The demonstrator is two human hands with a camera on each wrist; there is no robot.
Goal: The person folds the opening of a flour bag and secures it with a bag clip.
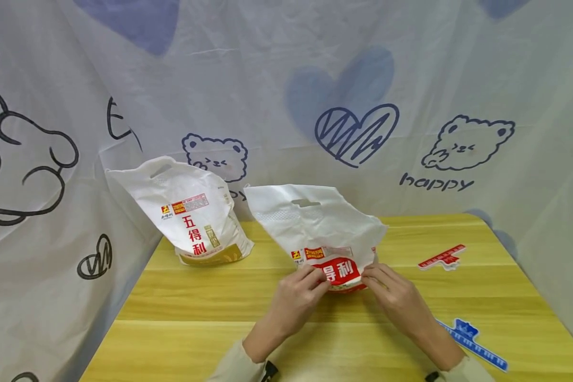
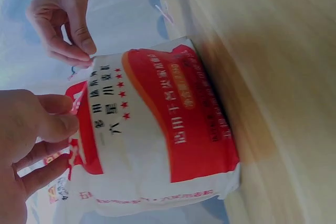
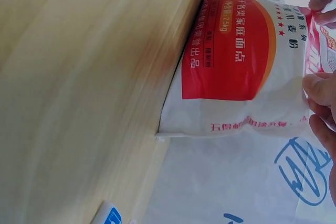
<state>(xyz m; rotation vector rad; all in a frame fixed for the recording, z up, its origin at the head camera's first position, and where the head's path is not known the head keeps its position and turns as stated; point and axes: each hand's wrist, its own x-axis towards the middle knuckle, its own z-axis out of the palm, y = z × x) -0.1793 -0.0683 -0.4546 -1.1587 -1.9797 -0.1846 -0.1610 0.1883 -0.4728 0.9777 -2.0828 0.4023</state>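
Observation:
A white and red flour bag [image 1: 315,215] stands on the table, its wide top with a cut-out handle leaning back. My left hand [image 1: 296,294] pinches the bag's front at the left, where the plastic bends over. At the right side of the same crease, my right hand [image 1: 398,297] pinches the plastic between thumb and fingers. Both wrist views show the bag's red and white front [image 2: 142,119] below the hands, with the base resting on the wood. In the right wrist view the red panel [image 3: 226,51] reads 2.5kg.
Another white flour bag [image 1: 196,212] with a gold base stands at the back left. To the right lie a red clip [image 1: 443,258] and a blue clip [image 1: 479,346], the latter partly behind my right forearm. A printed cloth [image 1: 267,106] hangs behind the table [image 1: 196,318].

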